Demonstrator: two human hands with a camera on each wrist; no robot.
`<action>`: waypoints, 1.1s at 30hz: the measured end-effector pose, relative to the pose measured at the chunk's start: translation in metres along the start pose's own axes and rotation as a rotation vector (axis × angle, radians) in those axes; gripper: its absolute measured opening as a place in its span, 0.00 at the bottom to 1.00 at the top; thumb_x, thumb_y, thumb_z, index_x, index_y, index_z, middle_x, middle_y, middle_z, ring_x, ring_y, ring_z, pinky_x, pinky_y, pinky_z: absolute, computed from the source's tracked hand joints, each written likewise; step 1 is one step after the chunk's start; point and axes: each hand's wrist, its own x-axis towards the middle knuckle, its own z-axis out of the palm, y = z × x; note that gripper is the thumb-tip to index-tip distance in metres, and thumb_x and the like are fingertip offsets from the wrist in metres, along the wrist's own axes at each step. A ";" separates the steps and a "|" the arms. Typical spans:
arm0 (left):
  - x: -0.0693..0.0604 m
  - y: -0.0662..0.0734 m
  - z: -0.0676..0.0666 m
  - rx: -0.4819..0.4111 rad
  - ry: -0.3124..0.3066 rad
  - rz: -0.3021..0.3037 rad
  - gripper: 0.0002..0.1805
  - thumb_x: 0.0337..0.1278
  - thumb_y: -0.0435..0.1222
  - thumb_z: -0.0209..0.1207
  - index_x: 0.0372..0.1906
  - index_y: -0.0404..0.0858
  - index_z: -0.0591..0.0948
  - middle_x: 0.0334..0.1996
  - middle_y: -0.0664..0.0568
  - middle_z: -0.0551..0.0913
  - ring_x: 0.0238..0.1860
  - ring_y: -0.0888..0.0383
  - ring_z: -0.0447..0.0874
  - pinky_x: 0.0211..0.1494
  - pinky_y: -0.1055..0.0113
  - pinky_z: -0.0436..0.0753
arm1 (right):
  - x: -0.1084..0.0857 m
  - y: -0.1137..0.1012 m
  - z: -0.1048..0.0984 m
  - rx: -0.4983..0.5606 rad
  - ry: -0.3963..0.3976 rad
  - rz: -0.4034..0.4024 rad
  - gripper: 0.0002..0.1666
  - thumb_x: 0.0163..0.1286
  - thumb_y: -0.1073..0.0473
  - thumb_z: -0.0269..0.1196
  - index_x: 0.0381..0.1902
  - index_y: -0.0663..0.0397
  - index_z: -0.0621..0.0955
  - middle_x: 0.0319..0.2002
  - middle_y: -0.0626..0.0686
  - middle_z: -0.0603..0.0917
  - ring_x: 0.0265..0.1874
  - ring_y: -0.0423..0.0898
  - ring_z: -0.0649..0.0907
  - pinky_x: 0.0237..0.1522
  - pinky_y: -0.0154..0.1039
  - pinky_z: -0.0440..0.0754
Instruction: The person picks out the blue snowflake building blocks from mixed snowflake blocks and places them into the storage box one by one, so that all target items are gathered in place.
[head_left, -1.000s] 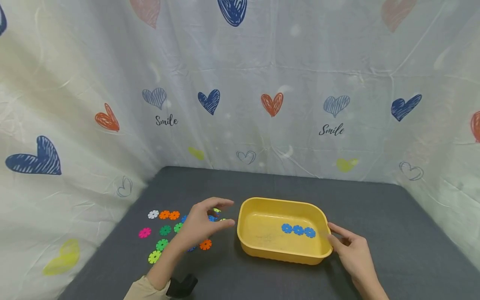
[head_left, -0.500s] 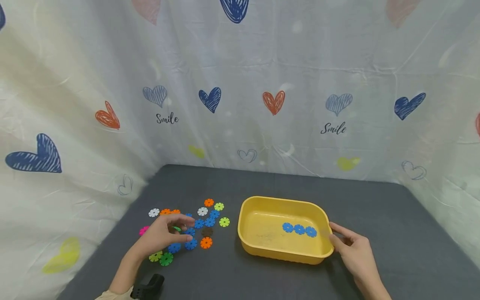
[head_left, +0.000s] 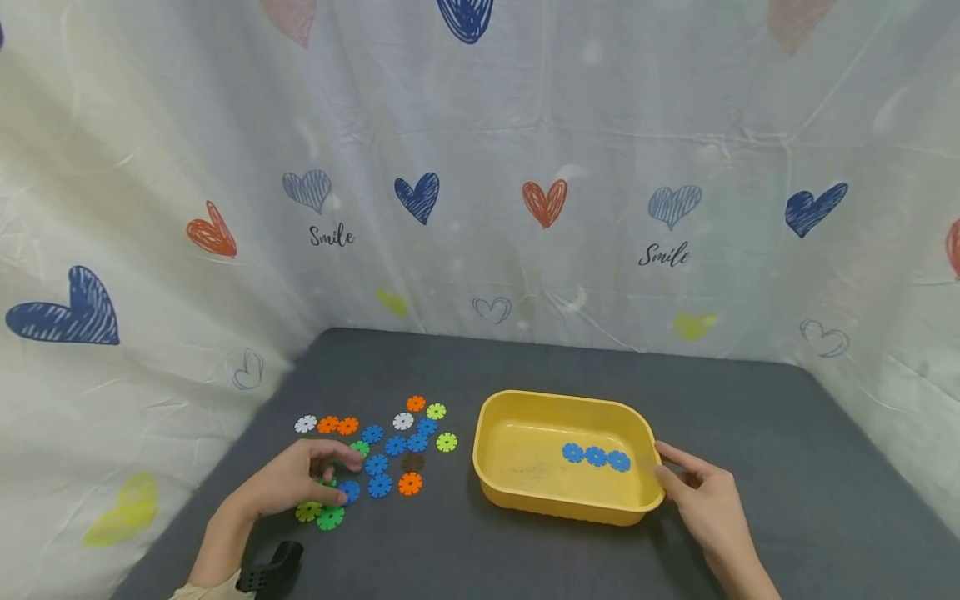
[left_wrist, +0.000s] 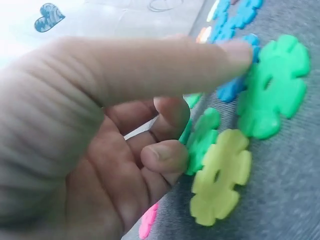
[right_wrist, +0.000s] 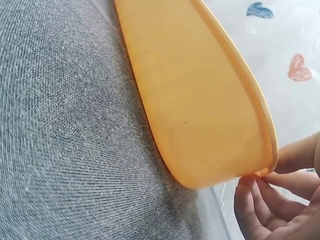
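Note:
My left hand (head_left: 288,482) hovers low over the scattered flower-shaped plastic discs at the left, its thumb and fingers apart. The thumb tip overlaps a blue disc (head_left: 349,492); whether it touches is unclear. In the left wrist view the other fingers bend beside a green disc (left_wrist: 204,141), near a yellow-green disc (left_wrist: 221,177) and a bigger green disc (left_wrist: 275,87). My right hand (head_left: 705,504) grips the right end of a yellow plastic basin (head_left: 558,510), thumb and fingers at its rim. Inside the basin lies a row of three blue discs (head_left: 596,456).
Orange discs (head_left: 348,426), a white disc (head_left: 403,421), a brown disc (head_left: 412,462) and several others lie flat on the dark grey tabletop (head_left: 465,558). A heart-printed curtain (head_left: 480,250) encloses the back and sides.
My left hand has moved left and down from beside the basin to the discs at the left, uncovering several blue ones. The right hand stays at the basin's end.

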 end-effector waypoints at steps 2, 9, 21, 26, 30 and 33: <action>0.002 -0.001 0.000 0.006 -0.016 -0.005 0.24 0.50 0.33 0.72 0.55 0.35 0.82 0.48 0.45 0.84 0.30 0.55 0.73 0.30 0.64 0.77 | 0.000 0.001 0.000 0.001 0.003 0.000 0.27 0.71 0.59 0.63 0.66 0.59 0.76 0.43 0.58 0.86 0.34 0.45 0.81 0.29 0.39 0.79; 0.005 0.000 0.002 0.052 0.020 -0.045 0.22 0.50 0.36 0.73 0.52 0.38 0.83 0.45 0.49 0.84 0.27 0.53 0.74 0.27 0.64 0.76 | 0.001 0.000 0.000 0.008 -0.001 -0.002 0.27 0.71 0.59 0.64 0.66 0.59 0.75 0.42 0.57 0.86 0.33 0.45 0.81 0.27 0.38 0.78; 0.010 -0.006 0.006 0.065 0.084 -0.057 0.21 0.48 0.40 0.74 0.49 0.40 0.85 0.43 0.50 0.83 0.26 0.54 0.74 0.25 0.65 0.75 | 0.002 -0.001 -0.001 0.011 -0.006 0.014 0.28 0.71 0.59 0.63 0.66 0.61 0.75 0.40 0.56 0.86 0.33 0.46 0.79 0.27 0.38 0.77; 0.008 -0.007 0.006 0.052 0.073 -0.050 0.20 0.52 0.39 0.72 0.50 0.39 0.84 0.44 0.49 0.83 0.27 0.54 0.75 0.25 0.65 0.76 | 0.001 -0.001 -0.001 0.020 -0.008 0.028 0.27 0.71 0.59 0.63 0.66 0.61 0.75 0.41 0.57 0.86 0.33 0.46 0.79 0.27 0.38 0.77; 0.006 -0.007 0.004 0.048 0.061 -0.044 0.19 0.55 0.36 0.70 0.52 0.39 0.84 0.47 0.48 0.83 0.30 0.52 0.77 0.27 0.64 0.77 | 0.001 -0.002 -0.001 0.023 -0.004 0.033 0.27 0.71 0.59 0.63 0.66 0.61 0.75 0.40 0.56 0.86 0.32 0.46 0.79 0.26 0.38 0.76; 0.004 -0.008 0.002 0.037 0.047 -0.036 0.20 0.54 0.32 0.69 0.54 0.38 0.83 0.49 0.47 0.83 0.30 0.52 0.77 0.29 0.64 0.79 | 0.002 -0.002 0.000 0.021 0.000 0.027 0.28 0.71 0.58 0.64 0.66 0.61 0.75 0.39 0.56 0.86 0.32 0.47 0.78 0.26 0.38 0.76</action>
